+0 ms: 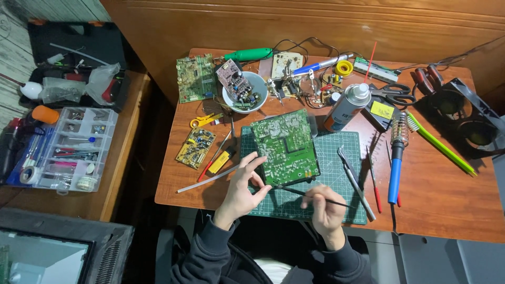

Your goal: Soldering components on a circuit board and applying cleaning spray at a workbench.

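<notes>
The green circuit board (285,146) lies at the frame's centre on the green cutting mat (347,210), a flat work surface. The left hand (243,186) pinches its lower-left edge, apparently steadying it, while the right hand (326,206) grips a thin black probe (307,194) aimed at the board's lower edge. Tweezers (353,179) and a blue soldering iron (395,163) lie within reach at right.

The person wore a dark grey hooded sweatshirt with thick, creased sleeves and ribbed cuffs. The left hand (243,190) and right hand (325,206) were bare, without gloves.
</notes>
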